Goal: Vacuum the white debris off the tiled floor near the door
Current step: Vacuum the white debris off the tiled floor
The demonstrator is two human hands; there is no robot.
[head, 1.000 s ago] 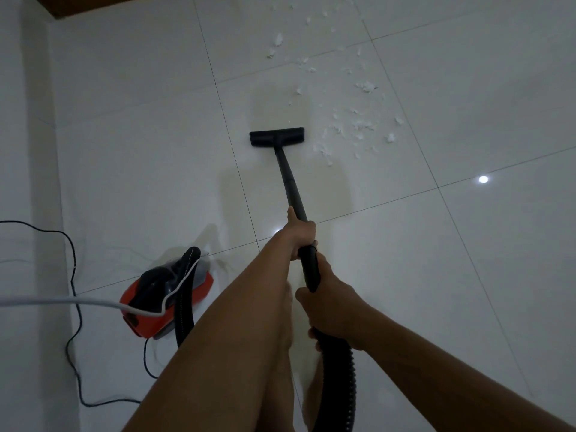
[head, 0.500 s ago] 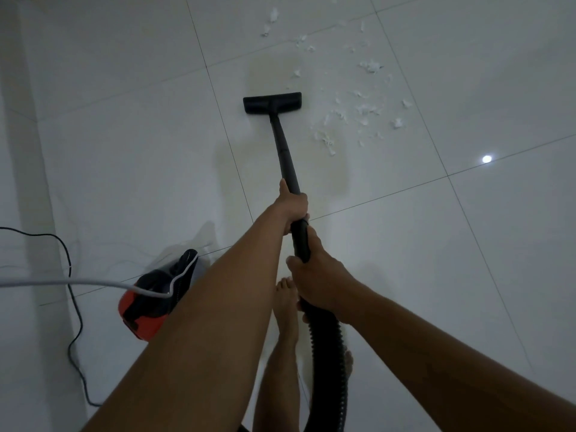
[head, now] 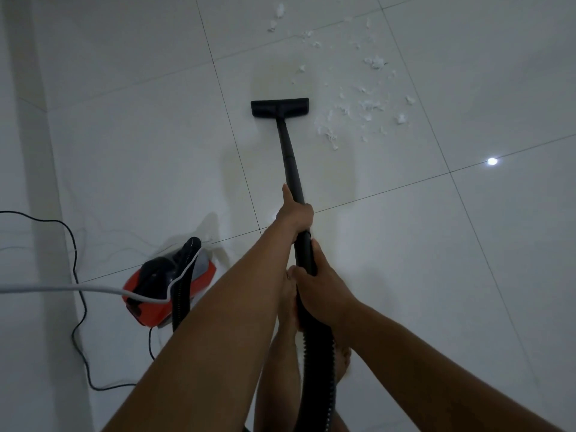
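A black vacuum wand [head: 291, 163] runs from my hands to its flat floor head [head: 280, 107], which rests on the white tiled floor [head: 140, 135]. My left hand [head: 295, 213] grips the wand higher up. Lower down, my right hand [head: 321, 288] holds it where the ribbed hose [head: 318, 369] begins. White debris [head: 361, 104] lies scattered just right of the head and beyond it, with more scraps [head: 277, 17] at the top edge.
The red and black vacuum body [head: 165, 285] sits on the floor at my left, with a white cable [head: 62, 288] draped over it and a black cord [head: 78, 307] looping along the left wall. My bare feet [head: 341, 360] stand below the hose. A light reflection [head: 492, 161] shines at right.
The floor head went forward half a second ago and now sits back nearer me, still left of the debris. Both hands keep their hold on the wand.
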